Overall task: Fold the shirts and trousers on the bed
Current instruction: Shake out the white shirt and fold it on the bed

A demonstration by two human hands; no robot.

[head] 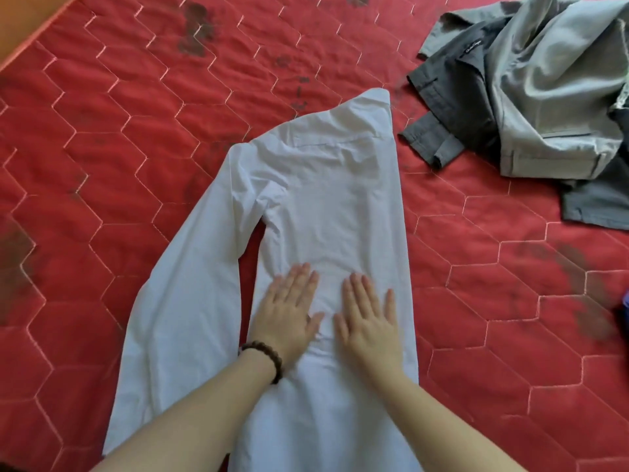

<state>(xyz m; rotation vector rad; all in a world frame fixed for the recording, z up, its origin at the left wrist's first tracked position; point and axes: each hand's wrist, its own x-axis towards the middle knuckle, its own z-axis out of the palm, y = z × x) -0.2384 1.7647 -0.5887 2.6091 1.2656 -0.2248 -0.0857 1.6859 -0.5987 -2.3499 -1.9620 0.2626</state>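
A: So, where is the shirt (326, 206)?

B: Mid-frame on the red quilt (136, 114), running from the collar at about 12 o'clock down to the hem at 6, which runs out of view. It is white and long-sleeved. The right side looks folded in, giving a straight edge there, while 1 sleeve (183, 294) trails out toward 7 o'clock.

A: Smooth?

B: Mostly, with light creases near the collar and small wrinkles between the palms.

A: And the hands?

B: Both lie flat on the lower body of the shirt, fingers straight, gripping nothing. The left hand (291, 313), with a dark bead bracelet (267, 359) on its wrist, sits just beside the right hand (369, 318), thumbs near but apart.

A: Anything else?

B: A grey pile (531, 97) of clothes at 2 o'clock, well apart from the shirt.
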